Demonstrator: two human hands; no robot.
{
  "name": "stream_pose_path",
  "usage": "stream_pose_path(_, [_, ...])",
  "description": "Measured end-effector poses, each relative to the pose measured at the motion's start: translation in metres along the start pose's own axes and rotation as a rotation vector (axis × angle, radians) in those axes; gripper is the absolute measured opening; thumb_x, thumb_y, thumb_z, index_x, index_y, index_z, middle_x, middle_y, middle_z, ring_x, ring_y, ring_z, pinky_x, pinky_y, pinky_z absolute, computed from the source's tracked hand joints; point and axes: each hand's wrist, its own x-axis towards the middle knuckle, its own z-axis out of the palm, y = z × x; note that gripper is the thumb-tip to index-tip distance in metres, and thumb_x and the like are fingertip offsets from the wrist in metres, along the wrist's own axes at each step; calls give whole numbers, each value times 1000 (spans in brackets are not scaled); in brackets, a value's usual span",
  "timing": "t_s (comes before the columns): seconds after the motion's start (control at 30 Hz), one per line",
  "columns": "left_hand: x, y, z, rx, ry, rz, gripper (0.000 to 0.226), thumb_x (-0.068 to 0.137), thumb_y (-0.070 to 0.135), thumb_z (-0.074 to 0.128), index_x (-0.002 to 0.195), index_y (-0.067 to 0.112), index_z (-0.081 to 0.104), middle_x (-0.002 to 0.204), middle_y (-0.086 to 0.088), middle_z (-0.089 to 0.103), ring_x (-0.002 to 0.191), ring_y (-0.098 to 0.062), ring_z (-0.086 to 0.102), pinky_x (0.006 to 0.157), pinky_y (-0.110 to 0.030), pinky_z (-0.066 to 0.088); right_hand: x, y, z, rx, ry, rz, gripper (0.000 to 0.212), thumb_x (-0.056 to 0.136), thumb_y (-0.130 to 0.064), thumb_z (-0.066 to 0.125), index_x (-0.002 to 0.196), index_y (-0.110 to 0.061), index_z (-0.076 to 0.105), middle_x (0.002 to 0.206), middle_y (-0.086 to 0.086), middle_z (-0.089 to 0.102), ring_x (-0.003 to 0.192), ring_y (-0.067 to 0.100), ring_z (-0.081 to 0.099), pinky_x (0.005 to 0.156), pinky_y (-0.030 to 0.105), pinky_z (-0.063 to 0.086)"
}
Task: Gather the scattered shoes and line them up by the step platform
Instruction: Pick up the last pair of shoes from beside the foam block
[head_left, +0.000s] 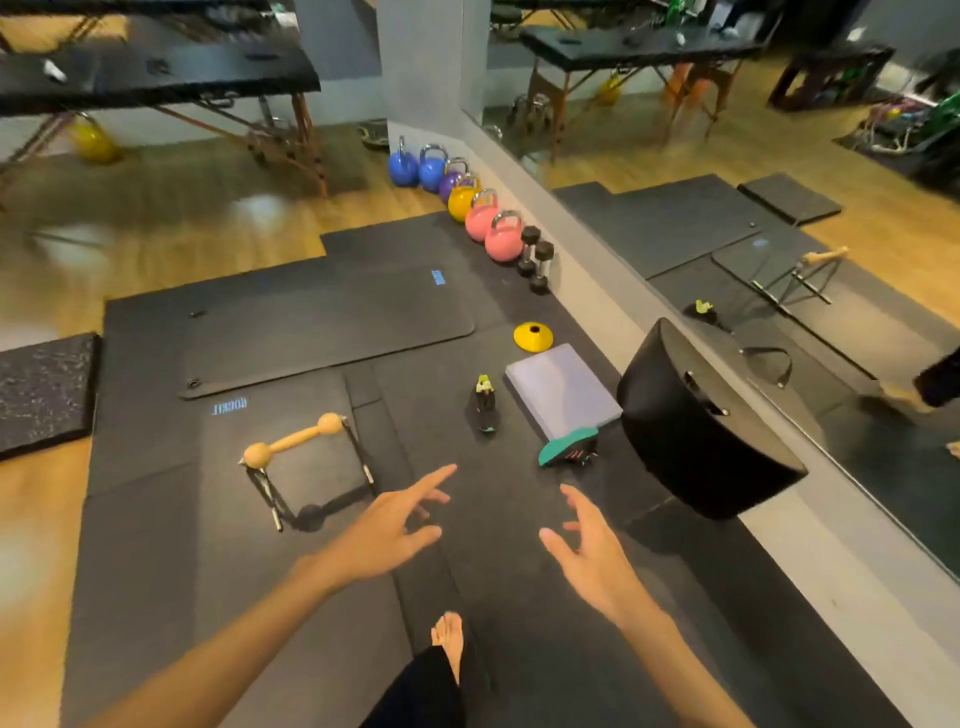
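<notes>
Both my hands reach forward over the mat (519, 597) with nothing in them: the left hand (387, 535) has its fingers spread and loose, the right hand (592, 556) is open too, thumb out. Neither touches a shoe yet.

The two shoes sit in the middle of the frame. The upright shoe (485, 402) stands just left of the pad (563, 397), which I take for the step platform. The tipped shoe (567, 453) lies on its side with its teal sole showing, touching the pad's lower corner, close to the black box (706, 431) at right.

I judge the step in hand to be the first pick-up. I would send the right hand to the tipped shoe, grip it by the heel or collar, not the sole, and turn it upright. The left hand can take the other shoe. Then I would set both side by side along the pad's left edge, toes the same way, clear of the cone (533, 334) above
</notes>
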Motion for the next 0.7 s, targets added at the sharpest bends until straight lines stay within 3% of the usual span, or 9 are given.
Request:
stream_pose_path(0.17, [128, -25, 0, 6, -104, -57, 72, 93, 17, 59, 145, 43, 17, 131, 5, 56, 104, -13, 59, 91, -27, 48, 89, 30, -27, 19, 22, 98, 73, 94, -35, 60, 152, -38, 17, 152, -3, 32, 118, 6, 45, 95, 27, 42])
stream_pose_path(0.27, [206, -22, -5, 13, -158, -80, 70, 92, 20, 58, 149, 38, 21, 131, 5, 55, 96, -15, 57, 95, -29, 45, 140, 46, -50, 71, 23, 223, 76, 93, -34, 61, 153, -34, 15, 151, 4, 34, 115, 14, 52, 96, 35, 48])
stream_pose_path(0.47, [361, -22, -34, 111, -231, -80, 69, 91, 23, 58, 149, 35, 23, 131, 2, 55, 101, -16, 55, 95, -31, 43, 249, 56, -89, 78, 49, 256, 72, 95, -31, 59, 154, -23, 17, 146, 8, 40, 112, 21, 57, 98, 41, 47])
stream_pose_path(0.6, [458, -40, -48, 196, -201, -164, 68, 90, 20, 59, 149, 27, 27, 131, -4, 57, 96, -20, 56, 93, -28, 40, 329, 78, -117, 101, 62, 233, 61, 99, -38, 48, 153, -22, 22, 141, 5, 47, 105, 16, 57, 88, 27, 45])
stream_pose_path(0.7, [520, -60, -46, 269, -150, -210, 68, 90, 21, 60, 150, 23, 28, 135, -6, 55, 112, -29, 55, 99, -34, 39, 396, 109, -131, 132, 37, 233, 53, 101, -47, 34, 150, -27, 26, 136, -1, 52, 97, 11, 58, 74, 17, 45])
